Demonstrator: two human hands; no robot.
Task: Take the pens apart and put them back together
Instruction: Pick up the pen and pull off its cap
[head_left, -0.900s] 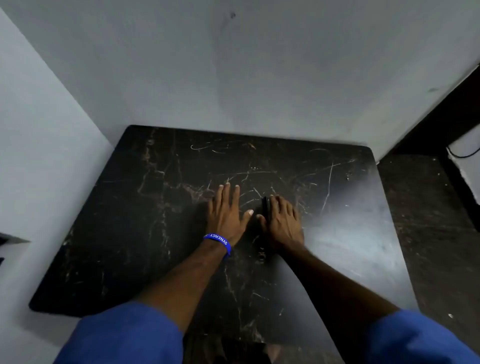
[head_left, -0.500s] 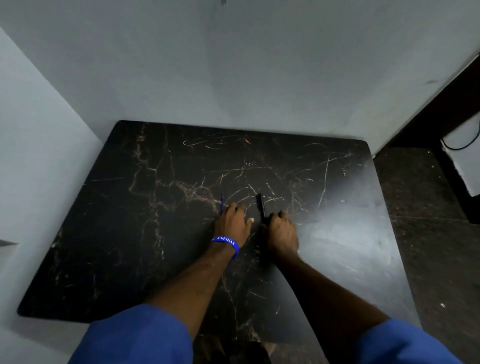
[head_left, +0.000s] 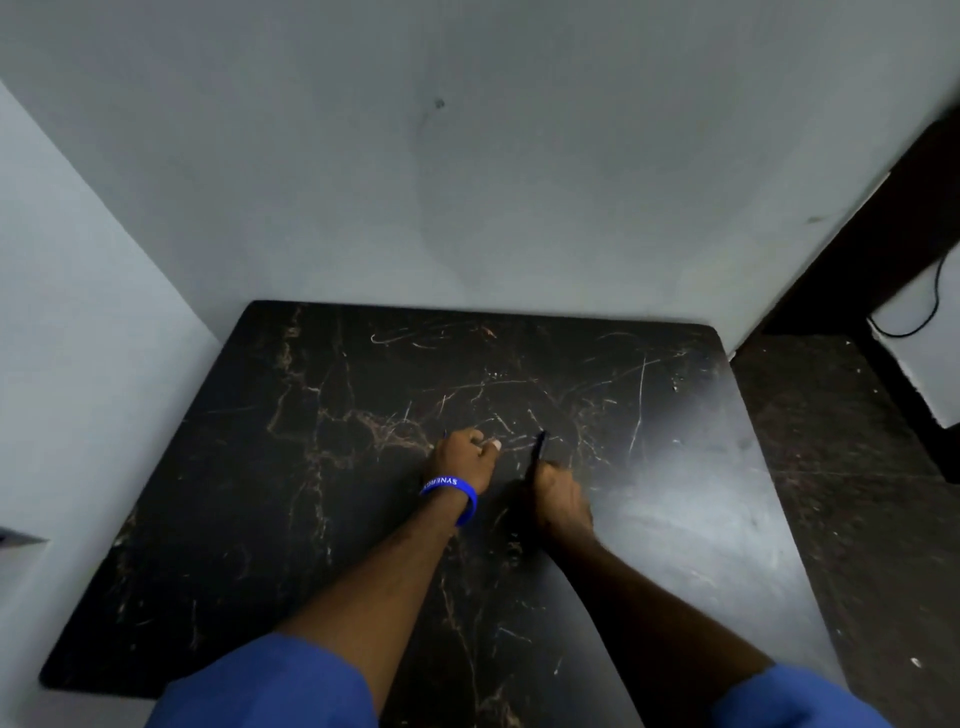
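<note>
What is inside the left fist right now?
The left hand is closed on the table; a sliver of something dark shows at its far edge. The fingers cover whatever it holds.

Black pen (head_left: 540, 446): slim, dark, tilted up off the tabletop, tip pointing away, lower end hidden in a closed fist. Second pen barely visible; colour and pose unclear.

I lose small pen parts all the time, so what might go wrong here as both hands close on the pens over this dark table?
1. The black pen in the right hand nearly matches the scratched black marble-pattern table, so loose dark parts could be hard to spot.
2. The left hand, above the blue wristband, hides what it grips; a piece might slip out unseen.
3. Dim light makes small parts harder to track.
</note>
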